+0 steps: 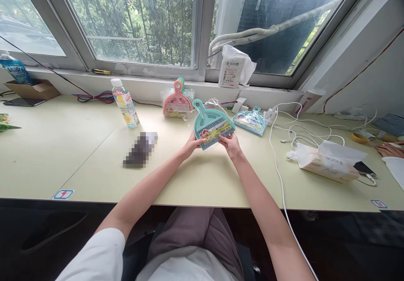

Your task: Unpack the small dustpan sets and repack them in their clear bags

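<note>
We hold a teal dustpan (213, 123) with both hands, its handle tilted up and away from us and a loose clear plastic wrapper (215, 105) at its top. Our grip is closed: the left hand (193, 144) and right hand (230, 144) are clamped on the dustpan's 2 lower corners, above the middle of the worktop (78, 176).

Just beyond it stands a wrapped pink dustpan (176, 102), with a teal handle showing behind it. A wrapped pale blue dustpan (251, 121) lies just to our right. Further left are a plastic bottle (125, 104) with a lemon label and a blurred object (140, 149) that we cannot make out. To the right, white cables (303, 127) loop across the worktop beside a tissue pack (328, 163) and a phone (364, 168). At the far right edge rests another person's hand (389, 149).
</note>
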A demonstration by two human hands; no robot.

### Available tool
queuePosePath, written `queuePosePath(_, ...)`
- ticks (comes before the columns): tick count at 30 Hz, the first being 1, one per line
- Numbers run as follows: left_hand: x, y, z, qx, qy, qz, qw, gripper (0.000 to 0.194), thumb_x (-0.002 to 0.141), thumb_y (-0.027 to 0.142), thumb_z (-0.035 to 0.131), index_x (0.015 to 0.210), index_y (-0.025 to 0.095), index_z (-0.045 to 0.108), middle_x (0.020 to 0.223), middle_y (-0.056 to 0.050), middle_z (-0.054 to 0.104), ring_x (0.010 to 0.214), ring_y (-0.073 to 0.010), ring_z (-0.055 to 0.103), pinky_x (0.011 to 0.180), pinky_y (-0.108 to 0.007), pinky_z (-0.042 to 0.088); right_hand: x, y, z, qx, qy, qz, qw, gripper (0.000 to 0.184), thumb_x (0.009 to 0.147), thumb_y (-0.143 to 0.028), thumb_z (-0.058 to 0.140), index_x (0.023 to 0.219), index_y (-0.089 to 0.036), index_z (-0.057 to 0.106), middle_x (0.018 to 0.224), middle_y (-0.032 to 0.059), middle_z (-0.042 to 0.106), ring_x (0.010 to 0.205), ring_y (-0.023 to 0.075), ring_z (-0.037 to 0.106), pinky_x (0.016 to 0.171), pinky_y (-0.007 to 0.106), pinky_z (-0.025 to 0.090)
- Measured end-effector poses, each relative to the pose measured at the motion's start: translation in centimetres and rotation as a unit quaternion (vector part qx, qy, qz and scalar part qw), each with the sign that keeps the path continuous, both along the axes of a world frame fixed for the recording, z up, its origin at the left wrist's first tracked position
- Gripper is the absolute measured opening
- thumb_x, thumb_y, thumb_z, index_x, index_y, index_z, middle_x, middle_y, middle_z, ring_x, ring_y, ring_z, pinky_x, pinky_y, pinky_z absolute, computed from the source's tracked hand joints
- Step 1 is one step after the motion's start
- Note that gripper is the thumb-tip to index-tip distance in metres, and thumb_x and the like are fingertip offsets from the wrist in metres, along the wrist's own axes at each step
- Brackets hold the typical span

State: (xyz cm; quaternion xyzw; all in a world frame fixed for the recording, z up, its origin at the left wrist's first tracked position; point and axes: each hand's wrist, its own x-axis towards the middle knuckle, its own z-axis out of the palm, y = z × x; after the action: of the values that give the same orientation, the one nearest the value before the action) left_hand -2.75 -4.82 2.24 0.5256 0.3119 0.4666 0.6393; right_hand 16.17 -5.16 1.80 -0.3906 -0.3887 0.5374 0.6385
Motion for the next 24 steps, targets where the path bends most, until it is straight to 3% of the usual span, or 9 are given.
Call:
queuePosePath(2,-0.1,-0.4,0.3,-0.005,0.009,-0.030,0.999,0.071,0.069,0.035,0.074,0.131,0.025,0.042,0.127,-0.011,0.060,0.104,-0.0303,0.064,0.089,-0.048,0.050,-0.4,-0.2,0.2,0.008,0.023,-0.014,1.000,0.052,0.053,-0.022,0.083,0.097,-0.025,0.056,0.093,-0.0016,0.069,0.093,0.0180,0.066,0.085,0.037,0.059)
queuePosePath(5,-0.2,-0.5,0.3,-0.027,0.017,-0.134,0.991,0.061,0.077,0.043,0.066,0.131,0.024,0.045,0.123,-0.014,0.063,0.092,-0.0283,0.069,0.085,-0.045,0.051,-0.8,-0.6,0.5,0.021,0.053,-0.037,0.998,0.051,0.054,-0.019,0.082,0.098,-0.024,0.056,0.091,-0.0006,0.069,0.094,0.0187,0.067,0.087,0.039,0.058)
queuePosePath(8,-0.3,0.0,-0.1,-0.053,0.024,-0.195,0.979,0.058,0.082,0.052,0.056,0.132,0.025,0.048,0.124,-0.015,0.062,0.099,-0.0300,0.067,0.082,-0.043,0.053,-0.8,-0.6,0.6,0.027,0.072,-0.056,0.996,0.051,0.056,-0.016,0.080,0.101,-0.024,0.057,0.095,0.0002,0.069,0.099,0.0194,0.066,0.092,0.040,0.056)
queuePosePath(12,-0.4,0.6,-0.1,-0.036,-0.012,-0.132,0.991,0.054,0.083,0.055,0.054,0.129,0.028,0.051,0.136,-0.010,0.054,0.121,-0.0308,0.055,0.090,-0.044,0.050,-0.7,-0.3,0.2,0.022,0.088,-0.071,0.993,0.050,0.058,-0.015,0.078,0.102,-0.023,0.057,0.100,0.0017,0.069,0.104,0.0198,0.065,0.096,0.040,0.054)
queuePosePath(15,-0.1,-0.1,0.3,-0.021,-0.030,-0.090,0.995,0.054,0.082,0.051,0.058,0.130,0.028,0.049,0.141,-0.009,0.050,0.124,-0.0296,0.053,0.097,-0.047,0.045,-0.9,-0.1,-0.2,0.020,0.089,-0.068,0.994,0.046,0.058,-0.015,0.080,0.098,-0.021,0.059,0.100,0.0025,0.070,0.106,0.0210,0.064,0.096,0.040,0.054)
queuePosePath(20,0.8,-1.3,0.1,-0.044,0.000,-0.187,0.981,0.056,0.082,0.049,0.059,0.132,0.027,0.047,0.136,-0.014,0.054,0.121,-0.0317,0.054,0.096,-0.050,0.043,-0.9,-0.2,-0.3,0.020,0.093,-0.086,0.992,0.033,0.059,-0.017,0.079,0.087,-0.019,0.062,0.098,0.0037,0.071,0.105,0.0222,0.065,0.099,0.042,0.052)
queuePosePath(22,1.0,-1.0,-0.2,-0.052,-0.012,-0.182,0.982,0.052,0.083,0.050,0.057,0.129,0.026,0.051,0.136,-0.014,0.054,0.124,-0.0319,0.052,0.096,-0.049,0.044,-0.8,-0.2,-0.3,0.025,0.097,-0.086,0.991,0.033,0.059,-0.017,0.079,0.087,-0.019,0.062,0.099,0.0038,0.071,0.105,0.0219,0.065,0.100,0.042,0.052)
queuePosePath(24,1.0,-0.4,-0.6,-0.050,-0.043,-0.138,0.988,0.050,0.083,0.049,0.057,0.126,0.025,0.052,0.137,-0.013,0.053,0.124,-0.0312,0.052,0.096,-0.049,0.045,-0.8,-0.1,-0.4,0.028,0.099,-0.078,0.992,0.035,0.059,-0.017,0.079,0.089,-0.019,0.062,0.101,0.0038,0.071,0.107,0.0219,0.064,0.100,0.042,0.052)
